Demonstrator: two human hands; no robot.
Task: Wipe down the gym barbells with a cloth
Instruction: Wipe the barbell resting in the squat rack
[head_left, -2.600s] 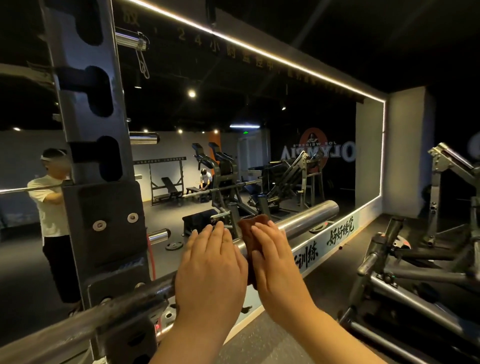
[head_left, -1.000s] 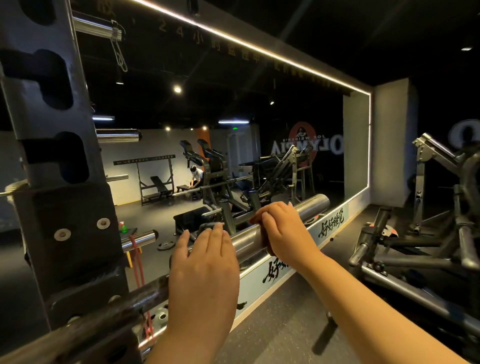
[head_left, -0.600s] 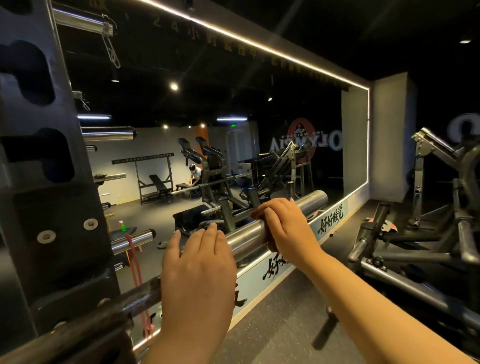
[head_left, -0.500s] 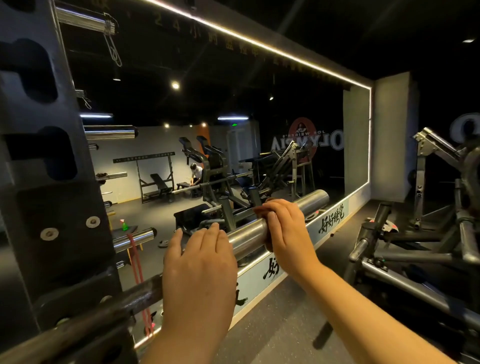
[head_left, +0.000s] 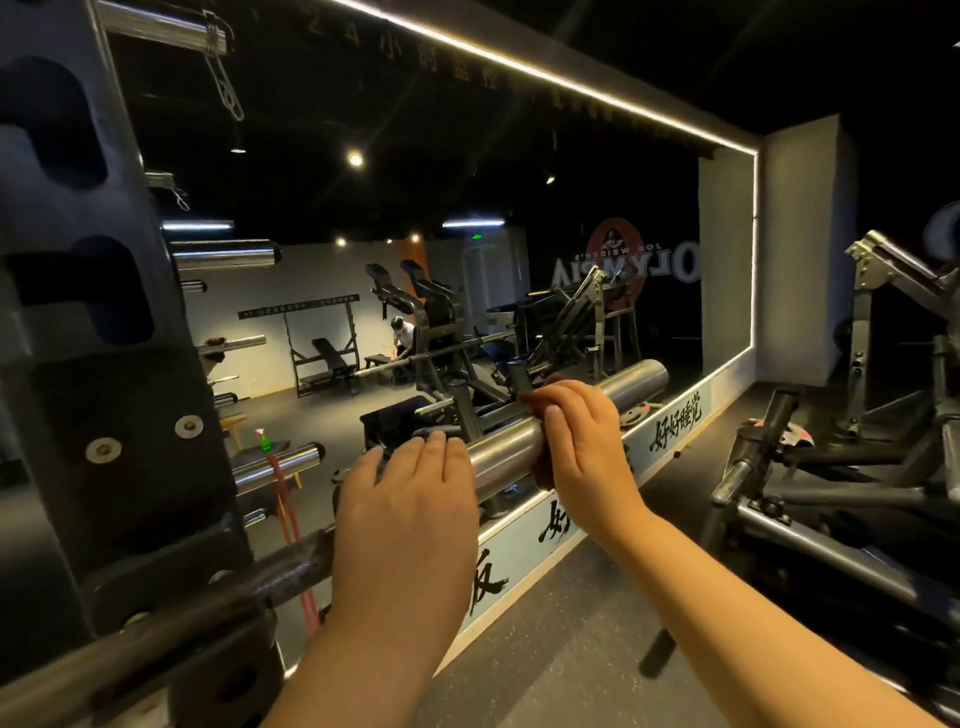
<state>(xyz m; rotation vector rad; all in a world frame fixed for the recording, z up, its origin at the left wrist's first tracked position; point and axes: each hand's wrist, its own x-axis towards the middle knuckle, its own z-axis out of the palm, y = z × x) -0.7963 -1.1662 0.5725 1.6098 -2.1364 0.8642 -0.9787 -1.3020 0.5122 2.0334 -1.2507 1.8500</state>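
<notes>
A steel barbell (head_left: 506, 449) lies in the rack, its thick sleeve running up and right to its end (head_left: 641, 379). My left hand (head_left: 410, 509) rests flat over the bar where shaft meets sleeve, fingers straight. My right hand (head_left: 582, 439) is wrapped over the sleeve farther out, pressing a dark reddish-brown cloth (head_left: 537, 397) round it. Only small edges of the cloth show above and below my fingers.
The black rack upright (head_left: 104, 364) with bolts and cut-outs stands at the left, holding the bar. A big lit mirror (head_left: 467, 260) faces me, reflecting gym machines. A grey plate-loaded machine (head_left: 857, 467) stands close at the right. Dark rubber floor (head_left: 571, 649) lies below.
My right hand with the cloth slid outward along the sleeve from beside my left hand, then eased slightly back. The left hand stayed put.
</notes>
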